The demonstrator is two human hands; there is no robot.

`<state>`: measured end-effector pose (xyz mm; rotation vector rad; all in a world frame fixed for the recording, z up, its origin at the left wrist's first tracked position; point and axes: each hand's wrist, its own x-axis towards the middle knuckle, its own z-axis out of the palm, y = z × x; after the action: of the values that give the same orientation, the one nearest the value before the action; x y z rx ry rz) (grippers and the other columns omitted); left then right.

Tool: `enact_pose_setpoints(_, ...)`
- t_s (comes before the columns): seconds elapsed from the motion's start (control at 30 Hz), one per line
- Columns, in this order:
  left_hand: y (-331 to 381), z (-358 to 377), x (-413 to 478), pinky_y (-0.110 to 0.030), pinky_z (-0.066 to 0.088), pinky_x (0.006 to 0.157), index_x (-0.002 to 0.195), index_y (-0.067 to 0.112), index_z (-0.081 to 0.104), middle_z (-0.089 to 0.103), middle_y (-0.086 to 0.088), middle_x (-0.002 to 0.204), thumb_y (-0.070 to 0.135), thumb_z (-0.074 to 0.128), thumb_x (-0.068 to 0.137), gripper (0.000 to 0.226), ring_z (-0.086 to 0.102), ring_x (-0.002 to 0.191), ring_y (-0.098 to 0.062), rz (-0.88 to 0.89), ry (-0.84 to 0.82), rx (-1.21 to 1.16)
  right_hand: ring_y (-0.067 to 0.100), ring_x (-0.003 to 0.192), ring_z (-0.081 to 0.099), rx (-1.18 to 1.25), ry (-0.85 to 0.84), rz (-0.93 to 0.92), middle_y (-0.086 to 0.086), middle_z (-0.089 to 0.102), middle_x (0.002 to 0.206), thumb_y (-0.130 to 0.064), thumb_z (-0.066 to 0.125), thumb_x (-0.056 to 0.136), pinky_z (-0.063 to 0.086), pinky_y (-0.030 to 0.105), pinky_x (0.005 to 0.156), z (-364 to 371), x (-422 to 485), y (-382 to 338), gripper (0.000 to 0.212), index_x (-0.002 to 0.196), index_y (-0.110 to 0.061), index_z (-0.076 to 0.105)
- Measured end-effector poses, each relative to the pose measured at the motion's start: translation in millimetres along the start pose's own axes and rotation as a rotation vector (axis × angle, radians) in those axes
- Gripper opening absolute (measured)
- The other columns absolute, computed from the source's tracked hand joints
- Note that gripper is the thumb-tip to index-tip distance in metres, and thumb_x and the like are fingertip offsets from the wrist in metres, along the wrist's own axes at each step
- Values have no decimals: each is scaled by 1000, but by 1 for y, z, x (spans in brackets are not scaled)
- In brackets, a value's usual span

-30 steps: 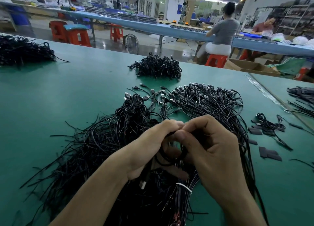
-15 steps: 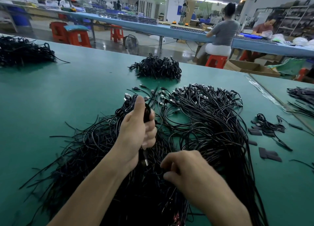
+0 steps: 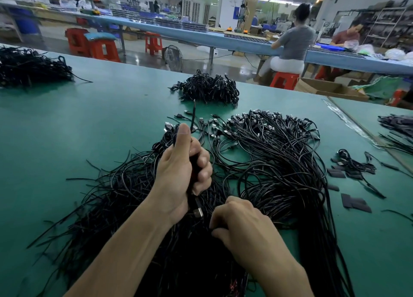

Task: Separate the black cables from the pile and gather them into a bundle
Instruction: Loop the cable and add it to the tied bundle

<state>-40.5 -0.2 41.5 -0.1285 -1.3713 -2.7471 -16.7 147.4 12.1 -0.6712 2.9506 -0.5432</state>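
Gripping the bundle, left hand has separated from right hand on pile.

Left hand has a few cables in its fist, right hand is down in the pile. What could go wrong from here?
1. The right hand curls into the tangled pile; pulling one cable will likely drag neighbours along.
2. The left hand grips its bundle mid-length, a plug dangling below; loose strands could slip out or snag the pile.
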Motion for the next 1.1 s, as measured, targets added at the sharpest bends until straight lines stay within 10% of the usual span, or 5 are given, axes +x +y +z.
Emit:
enact_pose_setpoints(0.27, 5, 7, -6, -11, 22, 31, 54, 19, 45, 26, 8, 42, 73, 21, 89, 68, 20, 31, -4, -41, -104, 91, -6, 69, 65, 418, 539, 64, -24, 69, 74, -23, 78, 81, 49, 8, 62, -44, -11, 10, 12, 77, -33, 72)
enact_pose_setpoints(0.63, 3, 26, -23, -15, 22, 37, 59, 17, 67, 38, 10, 42, 40, 37, 93, 50, 25, 35, -7, 42, -366, 521, 19, 70, 71, 915, 1255, -8, 1, 73, 80, -13, 76, 87, 56, 23, 61, -45, -7, -9, 20, 81, -28, 64)
enact_pose_setpoints(0.87, -5, 33, -27, -11, 28, 38, 83, 13, 46, 40, 12, 51, 17, 41, 83, 7, 34, 38, 0, 36, -323, 389, 11, 82, 71, 770, 1041, -109, -12, 72, 88, -15, 75, 83, 52, 16, 68, -42, -7, -15, 21, 79, -31, 63)
enact_pose_setpoints(1.1, -4, 32, -25, -14, 26, 39, 115, 20, 67, 39, 8, 41, 35, 43, 89, 38, 29, 34, -3, 132, -239, 389, -6, 77, 61, 402, 846, -274, -17, 68, 86, -3, 73, 79, 41, 4, 68, -50, -12, -12, 16, 80, -18, 68)
